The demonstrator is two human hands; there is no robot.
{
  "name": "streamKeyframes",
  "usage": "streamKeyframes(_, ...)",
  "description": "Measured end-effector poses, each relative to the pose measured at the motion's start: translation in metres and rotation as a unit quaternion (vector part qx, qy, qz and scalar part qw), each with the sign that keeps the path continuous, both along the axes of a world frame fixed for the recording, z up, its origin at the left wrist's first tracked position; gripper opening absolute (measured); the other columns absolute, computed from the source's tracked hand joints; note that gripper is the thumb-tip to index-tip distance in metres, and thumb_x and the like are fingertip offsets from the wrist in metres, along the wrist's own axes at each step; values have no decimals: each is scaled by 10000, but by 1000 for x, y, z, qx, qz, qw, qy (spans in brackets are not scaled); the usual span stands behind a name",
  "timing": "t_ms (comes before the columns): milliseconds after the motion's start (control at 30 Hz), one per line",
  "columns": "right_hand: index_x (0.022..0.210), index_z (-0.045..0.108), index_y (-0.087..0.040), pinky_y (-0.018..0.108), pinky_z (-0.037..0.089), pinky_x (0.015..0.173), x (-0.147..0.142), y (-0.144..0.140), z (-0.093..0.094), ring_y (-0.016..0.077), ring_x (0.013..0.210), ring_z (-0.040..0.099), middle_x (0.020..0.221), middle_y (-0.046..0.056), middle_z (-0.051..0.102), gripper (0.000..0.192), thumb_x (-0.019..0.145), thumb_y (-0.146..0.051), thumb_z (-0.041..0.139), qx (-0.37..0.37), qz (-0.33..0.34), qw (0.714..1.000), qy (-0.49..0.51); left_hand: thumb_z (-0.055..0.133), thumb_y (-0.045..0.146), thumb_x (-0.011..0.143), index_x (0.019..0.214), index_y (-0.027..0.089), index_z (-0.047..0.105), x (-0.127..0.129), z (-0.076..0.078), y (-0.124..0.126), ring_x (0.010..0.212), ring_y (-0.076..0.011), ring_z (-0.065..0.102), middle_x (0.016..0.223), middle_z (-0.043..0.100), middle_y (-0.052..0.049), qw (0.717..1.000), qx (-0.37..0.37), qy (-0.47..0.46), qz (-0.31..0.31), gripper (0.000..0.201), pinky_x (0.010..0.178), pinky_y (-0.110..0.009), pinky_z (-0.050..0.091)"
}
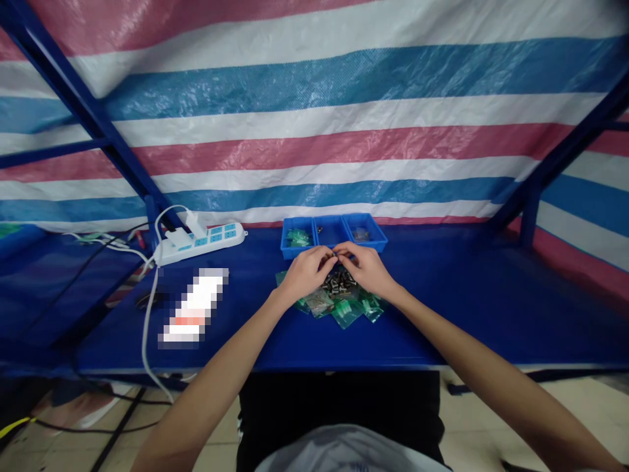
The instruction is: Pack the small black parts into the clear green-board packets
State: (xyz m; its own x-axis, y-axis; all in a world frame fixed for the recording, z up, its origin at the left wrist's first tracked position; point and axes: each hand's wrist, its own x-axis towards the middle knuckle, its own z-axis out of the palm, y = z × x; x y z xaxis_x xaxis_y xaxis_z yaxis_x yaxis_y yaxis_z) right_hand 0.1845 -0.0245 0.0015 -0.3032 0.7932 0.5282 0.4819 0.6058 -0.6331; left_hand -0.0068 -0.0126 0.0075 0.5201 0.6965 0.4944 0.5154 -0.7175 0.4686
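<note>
My left hand [308, 270] and my right hand [363, 267] meet fingertip to fingertip above a pile of small dark metal parts [338, 283] on the blue table [442, 308]. Between the fingertips sits a tiny dark part [335, 252], too small to make out. Both hands pinch it. Green transparent bags [346, 309] lie under and around the pile. Just beyond the hands stands a blue tray with three compartments [333, 235]; its left compartment holds green bags, the other two hold a few small parts.
A white power strip [206, 240] with plugs and white cables lies at the back left. A blurred white and red object [194, 307] rests left of the hands. Blue steel frame posts [529, 216] and a striped tarpaulin stand behind the table.
</note>
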Motion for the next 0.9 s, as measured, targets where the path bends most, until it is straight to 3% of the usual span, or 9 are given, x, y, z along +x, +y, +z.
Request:
streamKeyframes(267,993,672,-194,286,500,697,0,1,-5,197,768,698,863,48,739,147,930,-210,540,34,-34,998,-34,418,353,1034,903,182,600,2,-3,0,745,-173,589,817,629,-33,1000,-1,-7,1,282,682,-279,412)
streamKeyframes(533,984,699,-209,310,512,730,-2,0,-4,210,830,700,938,52,755,146,939,-265,571,22,-28,999,-3,363,396,1048,787,194,534,3,-5,1,619,-150,571,671,572,4,998,-44,-42,7,371,625,-264,417)
streamKeyframes(633,948,695,-202,317,502,703,0,-1,-1,212,799,669,897,54,734,146,942,-290,578,24,-38,999,-10,361,391,1048,905,202,568,2,-3,0,624,-161,592,678,581,6,997,-40,-48,35,315,619,-268,429)
streamKeyframes(733,962,689,-194,372,500,793,6,1,2,243,890,624,940,88,704,167,959,-281,547,88,-74,992,-47,378,314,1040,1114,209,555,0,-3,0,730,-181,632,790,632,-15,995,0,-57,82,219,675,-283,454)
streamKeyframes(900,1000,700,-169,471,465,950,12,20,1,298,1058,553,1063,140,646,234,980,-292,501,161,-156,969,-102,435,206,990,1141,197,542,0,-4,1,805,-190,639,925,655,-49,993,29,-34,107,185,732,-306,485)
